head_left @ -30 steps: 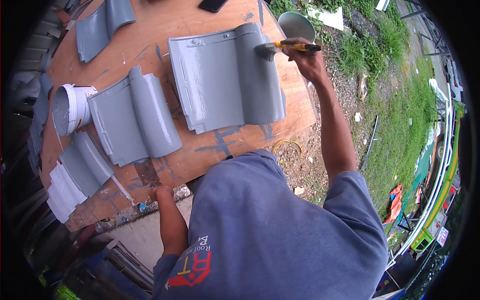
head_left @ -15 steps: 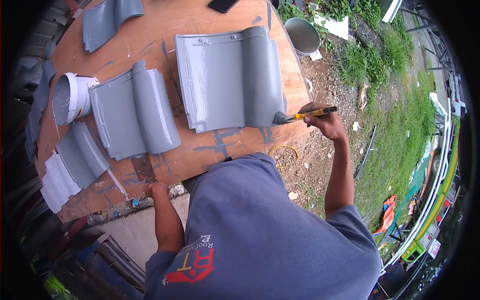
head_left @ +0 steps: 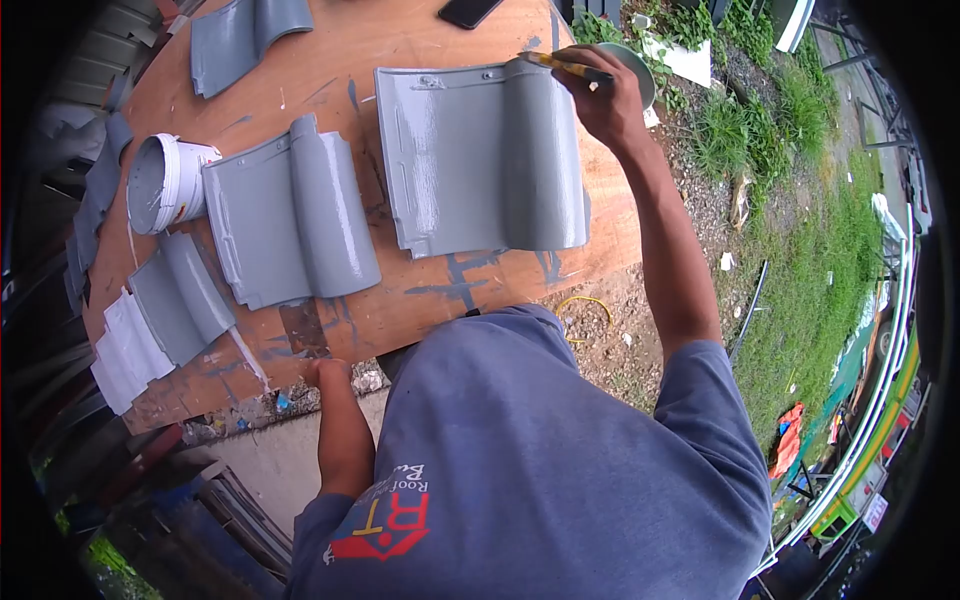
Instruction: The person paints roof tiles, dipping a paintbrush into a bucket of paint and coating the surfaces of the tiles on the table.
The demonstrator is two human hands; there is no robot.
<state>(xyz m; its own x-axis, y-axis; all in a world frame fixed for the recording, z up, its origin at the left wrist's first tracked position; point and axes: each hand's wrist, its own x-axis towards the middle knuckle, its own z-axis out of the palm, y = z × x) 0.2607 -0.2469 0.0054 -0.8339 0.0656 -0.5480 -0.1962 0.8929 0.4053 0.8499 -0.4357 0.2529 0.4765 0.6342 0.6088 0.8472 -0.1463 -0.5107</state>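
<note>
My right hand (head_left: 608, 100) is closed around the yellow-and-black handle of a paintbrush (head_left: 566, 67). The brush lies over the far right corner of a large grey roof tile (head_left: 450, 165), at the top of its raised curve; its bristles are hard to make out. Wet-looking shine covers this tile. Down at the near edge of the wooden table (head_left: 415, 295) rests my left hand (head_left: 328, 373), its fingers hidden from view. Left of the large tile is a second grey tile (head_left: 260, 215). Beside that one, a white bucket (head_left: 182, 180) smeared with grey paint is tipped toward me.
A smaller, partly white tile piece (head_left: 180, 300) sits at the table's left, another grey tile (head_left: 225, 45) at the far side. A phone (head_left: 468, 10) lies at the far edge. Beyond the right edge are a round container (head_left: 640, 72), gravel and grass (head_left: 800, 260).
My right hand has carried the paintbrush from the large tile's near right corner up to its far right corner. The view has shifted slightly. My left hand stays at the table edge.
</note>
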